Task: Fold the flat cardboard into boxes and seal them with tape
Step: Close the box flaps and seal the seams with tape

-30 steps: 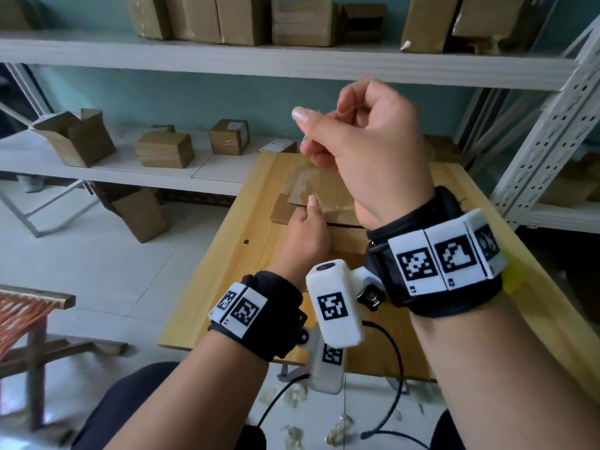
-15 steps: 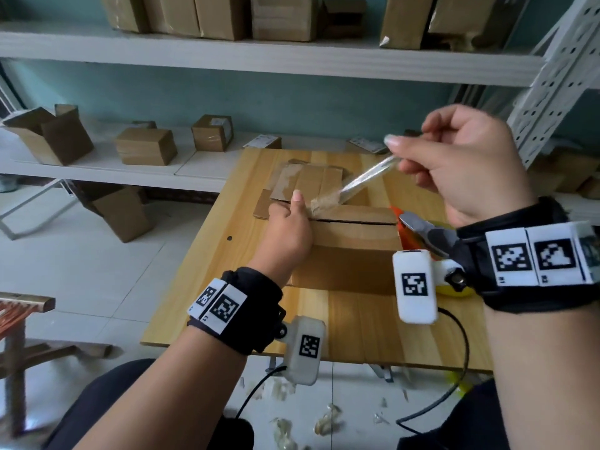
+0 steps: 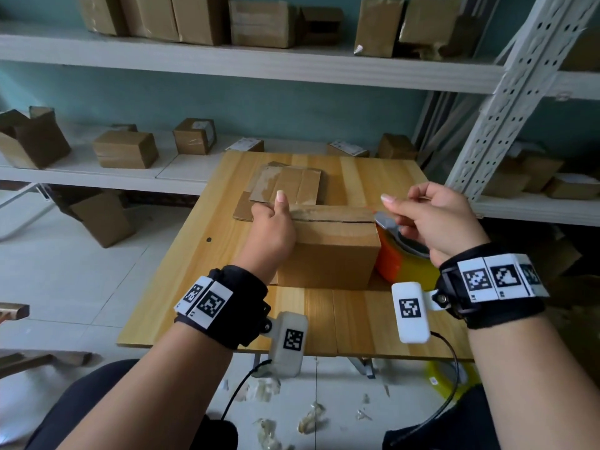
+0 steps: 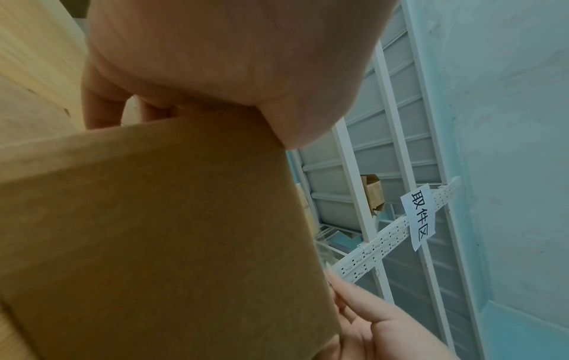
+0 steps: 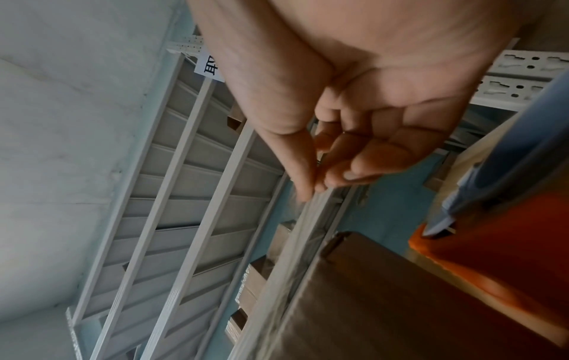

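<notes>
Pressing the box (image 3: 328, 251), left hand (image 3: 271, 232); right hand (image 3: 435, 219) pinches tape (image 5: 289, 255).

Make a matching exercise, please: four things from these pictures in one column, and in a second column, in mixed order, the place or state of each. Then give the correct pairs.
Things:
1. box
2. tape dispenser
3. flat cardboard
4. left hand

Places or states:
A. lies flat on the table, behind the box
B. stands at the right side of the box, orange
C. presses on the left end of the box top
D. stands in the middle of the table, flaps closed

Pairs: 1-D, 2-B, 3-A, 4-C
</notes>
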The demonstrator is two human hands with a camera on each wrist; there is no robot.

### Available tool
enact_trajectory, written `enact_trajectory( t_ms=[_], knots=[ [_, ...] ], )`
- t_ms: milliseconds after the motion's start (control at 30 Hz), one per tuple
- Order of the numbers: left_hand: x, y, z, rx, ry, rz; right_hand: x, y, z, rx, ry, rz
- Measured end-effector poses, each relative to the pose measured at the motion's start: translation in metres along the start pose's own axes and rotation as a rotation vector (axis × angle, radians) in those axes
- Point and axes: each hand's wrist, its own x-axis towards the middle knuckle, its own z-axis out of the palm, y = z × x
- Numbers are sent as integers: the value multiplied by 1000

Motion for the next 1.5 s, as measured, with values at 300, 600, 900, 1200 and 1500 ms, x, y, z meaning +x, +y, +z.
enact_trajectory(
  t_ms=[300, 600, 900, 1200, 1500],
  knots=[
    [1, 0, 1, -22, -1, -19, -10, 0, 7, 174, -34, 181],
    [-1, 1, 2, -48, 4, -31, -11, 14, 12, 220, 46, 217],
    [-1, 1, 1, -54, -4, -40, -5, 32, 14, 126, 114, 192],
    [13, -1, -11, -29, 56, -53, -10, 29, 33, -244, 148, 29],
    [18, -9, -22, -25, 92, -38, -19, 34, 47, -340, 135, -68]
  ],
)
